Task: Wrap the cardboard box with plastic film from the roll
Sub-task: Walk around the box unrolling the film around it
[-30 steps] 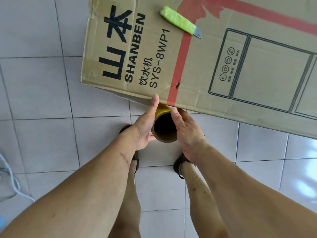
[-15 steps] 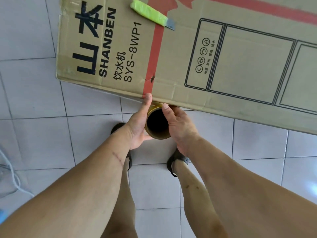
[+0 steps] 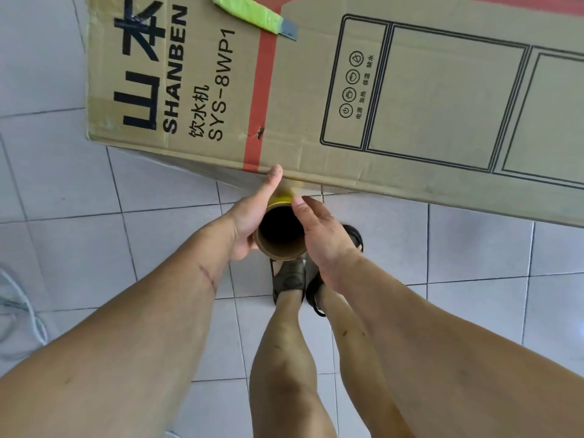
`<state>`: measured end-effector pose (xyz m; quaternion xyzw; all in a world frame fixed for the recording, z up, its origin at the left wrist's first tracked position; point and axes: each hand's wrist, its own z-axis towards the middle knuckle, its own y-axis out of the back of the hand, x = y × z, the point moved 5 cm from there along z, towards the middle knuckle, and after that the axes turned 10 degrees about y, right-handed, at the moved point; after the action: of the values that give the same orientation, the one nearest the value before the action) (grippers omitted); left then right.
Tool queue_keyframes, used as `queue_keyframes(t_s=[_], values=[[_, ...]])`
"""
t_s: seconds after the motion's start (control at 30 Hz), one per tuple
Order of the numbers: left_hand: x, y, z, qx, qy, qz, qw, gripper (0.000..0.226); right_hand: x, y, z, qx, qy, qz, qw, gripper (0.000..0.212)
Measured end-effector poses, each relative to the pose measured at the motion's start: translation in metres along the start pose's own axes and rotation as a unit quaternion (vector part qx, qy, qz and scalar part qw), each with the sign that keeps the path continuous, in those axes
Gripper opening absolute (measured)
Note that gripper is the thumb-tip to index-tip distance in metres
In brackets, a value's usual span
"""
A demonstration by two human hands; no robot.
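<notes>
A long brown cardboard box point(image 3: 316, 99) printed with black lettering and a red stripe lies on its side across the upper part of the view. Just below its near edge I hold the film roll point(image 3: 279, 230), a cardboard tube with a yellowish band, its open end facing me. My left hand point(image 3: 252, 216) cups the tube's left side, with the thumb reaching up to the box's edge. My right hand point(image 3: 319, 232) lies along the right side, fingers mostly straight against the tube. The roll's far end is hidden under the box edge.
A utility knife point(image 3: 252, 14) with a bright green handle lies on top of the box near the red stripe. White floor tiles point(image 3: 63, 191) surround the box. My legs and sandalled feet point(image 3: 289, 279) stand right below the roll. A pale cable point(image 3: 28, 308) lies at the left edge.
The roll and both hands have stayed against the box's near edge while the view shifted, and my feet have stepped to the right beneath the roll.
</notes>
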<state>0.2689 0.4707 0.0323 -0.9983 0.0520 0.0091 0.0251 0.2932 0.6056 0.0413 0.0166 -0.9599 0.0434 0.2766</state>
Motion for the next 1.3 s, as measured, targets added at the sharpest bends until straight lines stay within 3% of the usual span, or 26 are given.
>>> queue_keyframes(t_s=[0.1,0.27,0.4,0.47,0.57,0.73,0.87,1.17,1.3], values=[[-0.001,-0.010,0.002,0.004,-0.004,-0.031,0.999,0.122,0.000,0.004,0.004,-0.027,0.005,0.011,1.000,0.054],[0.009,-0.019,0.000,0.048,0.006,0.018,0.999,0.120,0.003,0.017,0.010,-0.048,0.007,0.002,0.999,0.066],[0.001,-0.023,-0.002,0.017,-0.009,0.053,0.998,0.074,-0.001,0.017,0.009,-0.061,-0.022,0.039,0.997,0.084],[-0.001,-0.021,0.003,0.022,-0.014,0.038,0.999,0.091,-0.001,0.015,0.009,-0.064,-0.023,0.051,0.996,0.080],[-0.002,-0.020,0.005,0.028,-0.012,0.047,0.998,0.108,-0.004,0.014,0.003,-0.075,-0.007,0.045,0.996,0.058],[0.002,-0.016,0.006,0.018,0.002,0.054,0.998,0.092,-0.024,0.003,-0.009,-0.092,0.001,0.053,0.994,0.067],[0.012,-0.016,0.009,0.042,0.017,0.049,0.998,0.130,-0.028,0.002,-0.014,-0.083,-0.011,0.072,0.994,0.083],[0.000,-0.028,0.013,0.029,-0.009,0.042,0.999,0.110,-0.019,0.016,-0.010,-0.100,0.009,0.049,0.994,0.076],[0.006,-0.024,0.013,0.032,-0.012,0.053,0.998,0.122,-0.018,0.013,-0.015,-0.087,-0.001,0.051,0.995,0.066]])
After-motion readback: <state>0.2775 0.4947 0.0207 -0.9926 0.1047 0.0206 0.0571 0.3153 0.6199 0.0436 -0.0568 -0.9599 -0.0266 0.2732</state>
